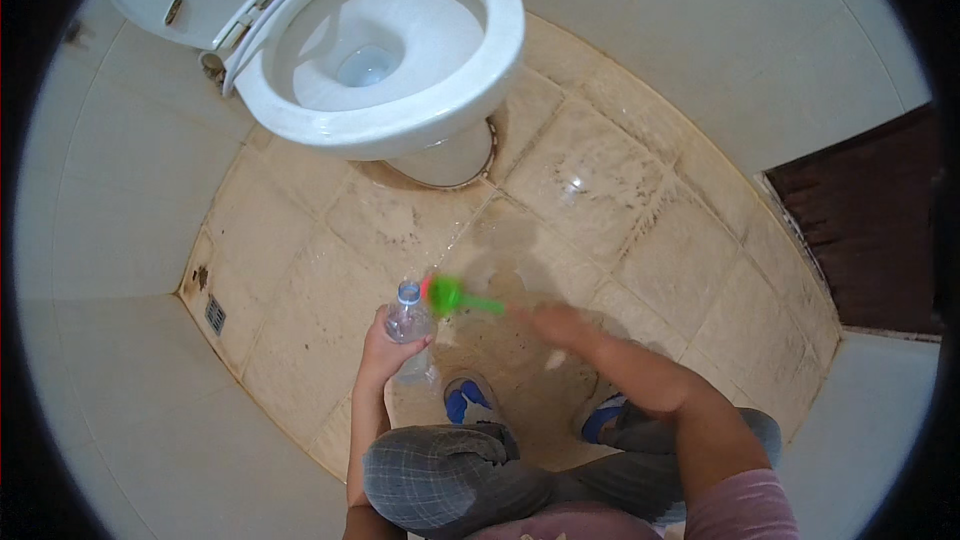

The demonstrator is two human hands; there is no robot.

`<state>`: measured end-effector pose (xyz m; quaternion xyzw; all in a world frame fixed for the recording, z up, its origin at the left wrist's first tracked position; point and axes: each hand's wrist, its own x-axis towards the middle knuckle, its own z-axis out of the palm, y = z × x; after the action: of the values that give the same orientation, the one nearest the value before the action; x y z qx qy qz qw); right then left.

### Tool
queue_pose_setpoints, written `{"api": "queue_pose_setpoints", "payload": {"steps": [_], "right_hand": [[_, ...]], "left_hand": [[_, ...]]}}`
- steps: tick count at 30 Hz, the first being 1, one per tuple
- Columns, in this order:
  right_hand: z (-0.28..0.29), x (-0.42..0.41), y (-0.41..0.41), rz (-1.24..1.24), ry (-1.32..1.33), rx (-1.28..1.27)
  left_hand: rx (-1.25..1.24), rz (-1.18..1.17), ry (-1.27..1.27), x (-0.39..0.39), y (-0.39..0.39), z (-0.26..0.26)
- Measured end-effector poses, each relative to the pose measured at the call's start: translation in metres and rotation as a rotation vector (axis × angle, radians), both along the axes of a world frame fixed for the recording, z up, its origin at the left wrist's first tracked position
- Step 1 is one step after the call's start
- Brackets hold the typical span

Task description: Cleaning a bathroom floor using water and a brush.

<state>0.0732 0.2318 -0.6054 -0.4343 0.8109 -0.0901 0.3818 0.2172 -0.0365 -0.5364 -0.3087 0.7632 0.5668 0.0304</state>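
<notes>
A clear plastic bottle [409, 322] with no cap on its mouth is gripped around its upper part by my left hand [388, 349]. My right hand [553, 324], blurred, is closed around the handle of a green brush [446, 295]. The brush head, with some red or pink at its far side, is just right of the bottle's neck; whether they touch cannot be told. Beyond both hands stands a white toilet bowl [442, 124] with its lid [199, 4] raised and water at the bottom.
Wet, stained beige tiles [585, 172] cover the floor. A floor drain [215, 314] lies in the left corner. Pale walls curve around, with a dark brown door panel [862, 225] at right. My feet in blue-and-white slippers [469, 399] are below the bottle and brush.
</notes>
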Motion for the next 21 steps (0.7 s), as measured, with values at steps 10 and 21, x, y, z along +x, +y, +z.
{"api": "queue_pose_setpoints", "payload": {"steps": [10,21], "right_hand": [[0.007,-0.018,0.018,-0.299,0.027,-0.029],[0.006,-0.003,0.066,-0.363,-0.025,0.079]], "left_hand": [[-0.167,-0.714,-0.500,-0.069,0.000,-0.005],[-0.284,-0.988,-0.553,-0.125,0.037,-0.007]]}}
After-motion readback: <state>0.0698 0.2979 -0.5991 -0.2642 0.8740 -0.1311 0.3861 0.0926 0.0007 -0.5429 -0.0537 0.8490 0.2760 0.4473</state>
